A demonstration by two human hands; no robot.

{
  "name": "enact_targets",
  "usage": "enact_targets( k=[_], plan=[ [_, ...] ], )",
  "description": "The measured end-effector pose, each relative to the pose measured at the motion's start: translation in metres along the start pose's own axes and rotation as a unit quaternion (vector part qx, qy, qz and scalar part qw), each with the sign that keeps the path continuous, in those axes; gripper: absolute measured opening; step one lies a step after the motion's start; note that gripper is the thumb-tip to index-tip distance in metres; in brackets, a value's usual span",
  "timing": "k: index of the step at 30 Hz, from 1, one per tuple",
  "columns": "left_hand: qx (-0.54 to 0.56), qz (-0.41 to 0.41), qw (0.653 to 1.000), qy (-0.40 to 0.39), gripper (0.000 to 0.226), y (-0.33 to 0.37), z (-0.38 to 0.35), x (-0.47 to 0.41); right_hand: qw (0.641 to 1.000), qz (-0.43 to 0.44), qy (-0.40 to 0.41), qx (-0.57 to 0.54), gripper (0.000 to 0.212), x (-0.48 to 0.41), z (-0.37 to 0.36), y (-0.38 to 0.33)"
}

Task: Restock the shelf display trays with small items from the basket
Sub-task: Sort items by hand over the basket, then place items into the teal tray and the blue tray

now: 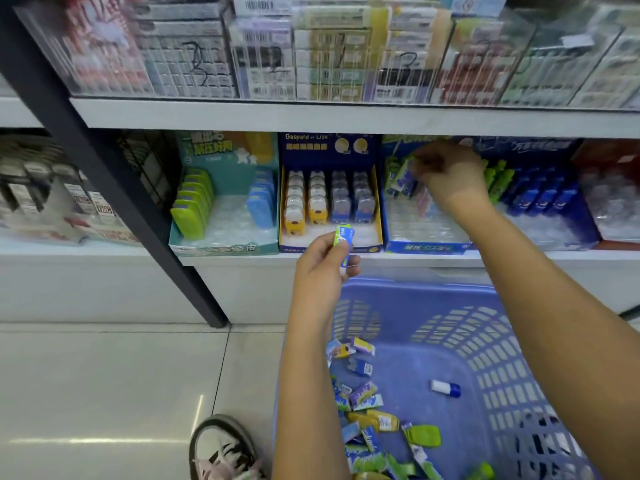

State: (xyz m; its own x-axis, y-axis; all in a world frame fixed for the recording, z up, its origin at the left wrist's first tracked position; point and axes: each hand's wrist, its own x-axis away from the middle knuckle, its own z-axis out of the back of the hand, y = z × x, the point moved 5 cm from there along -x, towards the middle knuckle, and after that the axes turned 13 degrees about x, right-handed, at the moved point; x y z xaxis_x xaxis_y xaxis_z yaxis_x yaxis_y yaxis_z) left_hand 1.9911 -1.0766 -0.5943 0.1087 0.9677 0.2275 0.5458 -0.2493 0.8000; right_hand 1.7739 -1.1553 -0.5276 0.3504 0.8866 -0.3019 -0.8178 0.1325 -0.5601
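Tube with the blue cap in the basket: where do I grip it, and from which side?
Come straight down and pinch the tube across its white body, fingers on its two long sides. It lies flat on the basket floor, clear of the packets; the rounded blue cap would likely slip.

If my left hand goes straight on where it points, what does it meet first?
Probably the navy tray at its front edge, the packet in the left hand touching first; depth unclear.
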Motion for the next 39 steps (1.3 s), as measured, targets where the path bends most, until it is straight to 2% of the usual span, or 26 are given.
enact_targets(
  k=[4, 7, 12, 19, 21, 23, 24, 25, 27, 29, 32, 34, 36, 37, 39],
  plan=[
    [-0.028, -0.014, 0.999, -0.034, 0.017, -0.008, -0.011, 0.001, 0.996, 0.042, -0.066, 0.047, 0.025, -0.001, -0.011, -0.003],
    [-0.034, -0.021, 0.998, -0.043, 0.016, -0.01, -0.015, 0.002, 0.991, 0.06, -0.083, 0.082, 0.024, -0.008, -0.008, -0.005],
    [-0.05, -0.024, 0.997, -0.051, 0.016, -0.013, -0.017, 0.001, 0.971, 0.094, -0.153, 0.16, 0.024, -0.022, -0.004, -0.009],
    [-0.093, -0.051, 0.994, -0.01, 0.012, -0.013, -0.019, 0.0, 0.957, 0.094, -0.191, 0.198, 0.024, -0.02, -0.018, -0.017],
    [-0.084, -0.067, 0.994, 0.002, 0.012, -0.012, -0.023, -0.001, 0.961, 0.09, -0.162, 0.204, 0.026, -0.019, -0.011, -0.02],
    [-0.087, -0.093, 0.992, 0.009, 0.011, -0.011, -0.032, -0.003, 0.98, 0.06, -0.14, 0.127, 0.026, -0.008, 0.002, -0.021],
    [-0.086, -0.108, 0.99, 0.011, 0.01, -0.01, -0.036, -0.005, 0.984, 0.047, -0.17, 0.037, 0.024, 0.003, 0.007, -0.021],
    [-0.087, -0.121, 0.989, 0.012, 0.01, -0.01, -0.042, -0.007, 0.972, 0.049, -0.224, -0.048, 0.02, 0.017, 0.011, -0.024],
    [-0.102, -0.144, 0.984, 0.003, 0.012, -0.01, -0.054, -0.008, 0.94, 0.08, -0.308, -0.128, 0.011, 0.042, 0.017, -0.027],
    [-0.132, -0.164, 0.978, -0.014, 0.017, -0.013, -0.065, -0.009, 0.941, 0.084, -0.293, -0.145, 0.011, 0.046, 0.024, -0.02],
    [-0.275, -0.174, 0.943, -0.066, 0.042, -0.025, -0.081, -0.007, 0.978, 0.042, -0.163, -0.124, 0.016, 0.025, 0.036, 0.001],
    [-0.427, -0.167, 0.879, -0.127, 0.053, -0.042, -0.092, -0.004, 0.993, 0.047, -0.097, -0.04, 0.018, 0.01, 0.038, 0.011],
    [-0.533, -0.161, 0.813, -0.169, 0.057, -0.059, -0.095, -0.001, 0.994, 0.061, -0.088, 0.025, 0.02, -0.002, 0.029, 0.018],
    [-0.562, -0.16, 0.792, -0.178, 0.059, -0.065, -0.095, 0.0, 0.992, 0.067, -0.095, 0.048, 0.02, -0.006, 0.023, 0.019],
    [-0.587, -0.167, 0.771, -0.181, 0.063, -0.072, -0.094, 0.001, 0.987, 0.081, -0.109, 0.084, 0.022, -0.011, 0.012, 0.02]
  ],
)
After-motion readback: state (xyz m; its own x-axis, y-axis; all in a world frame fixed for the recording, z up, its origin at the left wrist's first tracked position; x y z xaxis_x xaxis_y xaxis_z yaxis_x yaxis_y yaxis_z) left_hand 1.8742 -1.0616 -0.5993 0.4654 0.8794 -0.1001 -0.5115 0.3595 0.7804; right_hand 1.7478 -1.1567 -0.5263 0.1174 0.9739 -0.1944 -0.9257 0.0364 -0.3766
